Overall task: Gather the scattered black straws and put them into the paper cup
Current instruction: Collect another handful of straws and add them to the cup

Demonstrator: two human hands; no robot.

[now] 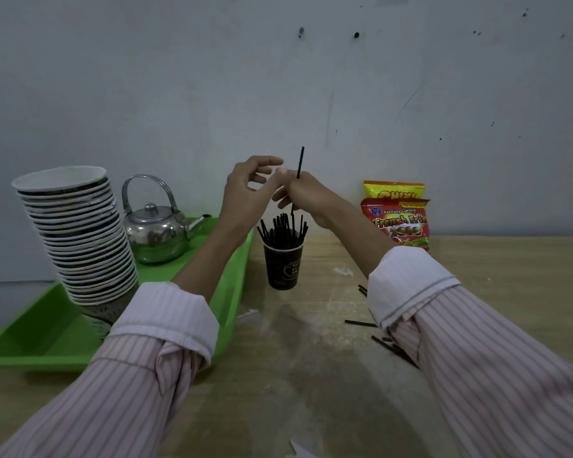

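A dark paper cup (283,267) stands on the wooden table, holding several black straws (282,229) that stick up out of it. Directly above the cup, my right hand (303,193) pinches one black straw (300,161) nearly upright, its lower end just over the bunch. My left hand (248,190) hovers beside it to the left, fingers apart and curled, holding nothing. Several loose black straws (361,323) lie on the table at the right, partly hidden under my right sleeve.
A green tray (37,342) at the left carries a tall leaning stack of paper cups (80,233) and a metal kettle (156,231). Two snack packets (399,218) lean against the grey wall at the back right. Small white paper scraps lie on the table.
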